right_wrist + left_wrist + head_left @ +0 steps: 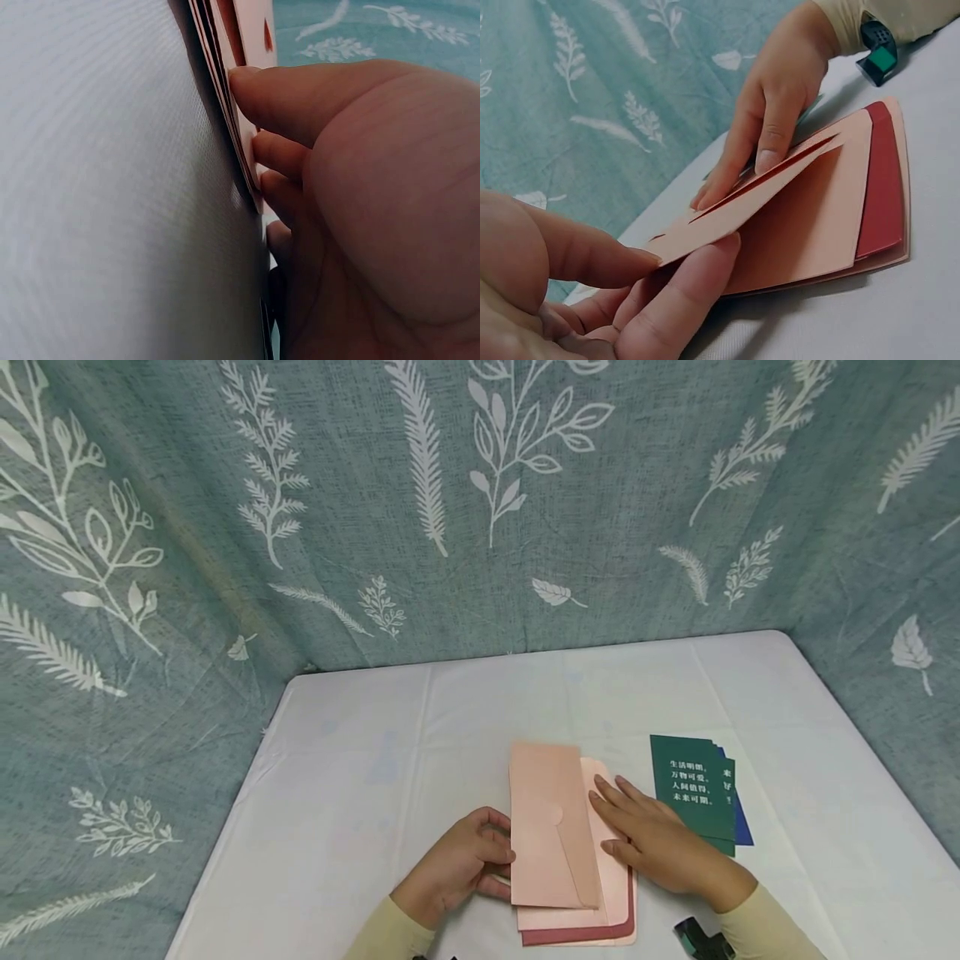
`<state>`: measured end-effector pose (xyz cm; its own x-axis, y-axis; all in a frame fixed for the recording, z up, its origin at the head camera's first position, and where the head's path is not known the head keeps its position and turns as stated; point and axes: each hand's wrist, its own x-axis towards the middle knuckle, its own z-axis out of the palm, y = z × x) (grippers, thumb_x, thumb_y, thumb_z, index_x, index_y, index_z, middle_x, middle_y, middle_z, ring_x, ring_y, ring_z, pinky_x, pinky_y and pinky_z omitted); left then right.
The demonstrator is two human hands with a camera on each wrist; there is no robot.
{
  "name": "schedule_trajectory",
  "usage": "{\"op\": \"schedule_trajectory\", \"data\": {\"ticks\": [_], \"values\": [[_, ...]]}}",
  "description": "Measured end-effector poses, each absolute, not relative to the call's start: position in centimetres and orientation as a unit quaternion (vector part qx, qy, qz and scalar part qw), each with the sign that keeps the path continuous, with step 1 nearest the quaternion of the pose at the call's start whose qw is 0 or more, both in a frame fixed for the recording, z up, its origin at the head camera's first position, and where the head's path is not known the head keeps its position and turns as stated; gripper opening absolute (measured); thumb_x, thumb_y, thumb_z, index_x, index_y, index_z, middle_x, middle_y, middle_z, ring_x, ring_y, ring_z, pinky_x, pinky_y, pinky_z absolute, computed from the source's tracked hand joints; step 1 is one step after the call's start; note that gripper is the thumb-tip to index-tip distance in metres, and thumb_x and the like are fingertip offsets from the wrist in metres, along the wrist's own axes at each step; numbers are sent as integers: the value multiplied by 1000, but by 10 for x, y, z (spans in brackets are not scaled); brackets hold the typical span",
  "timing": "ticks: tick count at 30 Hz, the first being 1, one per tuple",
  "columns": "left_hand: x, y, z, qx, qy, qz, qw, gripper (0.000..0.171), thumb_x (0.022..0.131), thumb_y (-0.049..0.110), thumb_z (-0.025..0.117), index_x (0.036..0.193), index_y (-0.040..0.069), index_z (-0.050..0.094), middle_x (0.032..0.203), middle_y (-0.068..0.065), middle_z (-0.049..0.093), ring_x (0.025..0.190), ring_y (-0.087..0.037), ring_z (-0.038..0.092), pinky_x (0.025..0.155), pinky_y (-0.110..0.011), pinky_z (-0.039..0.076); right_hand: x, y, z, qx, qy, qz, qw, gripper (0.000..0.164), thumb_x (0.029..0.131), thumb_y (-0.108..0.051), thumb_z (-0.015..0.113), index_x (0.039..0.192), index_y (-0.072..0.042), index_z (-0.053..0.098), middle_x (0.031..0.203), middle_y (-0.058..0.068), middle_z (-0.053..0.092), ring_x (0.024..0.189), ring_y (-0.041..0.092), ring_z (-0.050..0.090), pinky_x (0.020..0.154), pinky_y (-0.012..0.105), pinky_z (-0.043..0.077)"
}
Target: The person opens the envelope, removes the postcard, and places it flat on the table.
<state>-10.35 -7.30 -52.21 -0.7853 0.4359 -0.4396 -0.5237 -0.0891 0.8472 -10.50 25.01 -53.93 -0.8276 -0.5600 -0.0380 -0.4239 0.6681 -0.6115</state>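
A pale pink envelope (546,827) lies tilted over a small stack in the head view. My left hand (474,862) pinches its left edge between thumb and fingers; in the left wrist view that edge is lifted off the stack. Under it are another pink envelope (849,172) and a dark red envelope (883,184), with a further pink edge at the bottom. My right hand (660,843) lies with fingers extended on the right side of the stack, as the right wrist view also shows, its fingertips (244,82) touching the pink paper.
Dark green cards (686,781) with white writing lie right of the stack, overlapping a blue card (742,822). A black wrist device (703,939) sits by the right sleeve. White cloth (360,777) covers the table; a leaf-patterned green curtain (337,510) hangs behind and at both sides.
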Motion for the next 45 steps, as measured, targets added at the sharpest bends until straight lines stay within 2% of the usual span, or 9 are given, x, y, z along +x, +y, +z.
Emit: {"op": "schedule_trajectory", "data": {"ticks": [6, 11, 19, 25, 29, 36, 40, 42, 45], "values": [[-100, -71, -521, -43, 608, 723, 327, 44, 89, -16, 65, 128, -3, 48, 87, -9, 58, 79, -28, 74, 63, -43, 64, -104, 250, -539, -271, 906, -307, 111, 67, 113, -35, 61, 169, -7, 39, 178, 13, 24, 163, 44, 13, 120, 71, 18], [-99, -70, -519, -46, 621, 710, 329, 47, 88, -16, 67, 128, -5, 46, 91, -14, 63, 80, -29, 74, 64, -44, 64, -105, 250, -540, -268, 906, -308, 111, 67, 112, -35, 62, 169, -7, 39, 178, 13, 24, 163, 44, 12, 120, 71, 17], [-95, -72, -520, -43, 648, 686, 328, 40, 96, -2, 72, 127, -5, 46, 100, -22, 70, 75, -28, 75, 64, -43, 64, -105, 250, -541, -264, 909, -304, 111, 67, 112, -36, 62, 169, -8, 39, 178, 12, 25, 163, 43, 13, 121, 71, 18], [-96, -77, -516, -33, 682, 662, 310, 41, 101, 7, 73, 129, -7, 46, 94, -20, 69, 72, -26, 74, 64, -41, 64, -105, 251, -540, -260, 911, -300, 114, 68, 112, -35, 62, 170, -9, 39, 178, 10, 25, 163, 43, 13, 121, 71, 18], [-99, -78, -511, -24, 706, 650, 279, 38, 105, 13, 71, 129, -7, 49, 95, -17, 69, 76, -25, 74, 63, -39, 64, -106, 251, -539, -262, 911, -298, 115, 67, 112, -36, 62, 170, -10, 39, 178, 10, 25, 163, 42, 13, 121, 71, 19], [-108, -80, -502, 54, 789, 589, 168, 36, 105, 20, 71, 133, -1, 62, 105, -8, 70, 96, -26, 72, 79, -38, 61, -106, 251, -539, -262, 910, -300, 115, 68, 112, -35, 62, 170, -9, 39, 178, 10, 25, 163, 43, 13, 121, 71, 19], [-110, -81, -500, 123, 836, 525, 107, 42, 106, 29, 73, 139, 4, 65, 129, -7, 71, 120, -30, 66, 94, -46, 56, -106, 251, -538, -262, 909, -301, 118, 68, 112, -36, 62, 170, -9, 38, 178, 11, 25, 163, 43, 12, 121, 71, 18], [-110, -81, -500, 156, 856, 487, 74, 51, 105, 33, 75, 146, 5, 63, 144, -9, 66, 136, -32, 58, 105, -54, 50, -106, 251, -538, -263, 910, -300, 119, 68, 112, -36, 62, 170, -9, 38, 178, 11, 25, 163, 43, 12, 121, 71, 18], [-111, -82, -502, 199, 877, 437, 31, 66, 101, 34, 80, 157, 6, 56, 165, -13, 49, 154, -37, 38, 114, -65, 39, -107, 251, -538, -263, 910, -299, 119, 67, 112, -36, 61, 170, -9, 38, 178, 10, 25, 163, 43, 12, 121, 71, 18]]}}
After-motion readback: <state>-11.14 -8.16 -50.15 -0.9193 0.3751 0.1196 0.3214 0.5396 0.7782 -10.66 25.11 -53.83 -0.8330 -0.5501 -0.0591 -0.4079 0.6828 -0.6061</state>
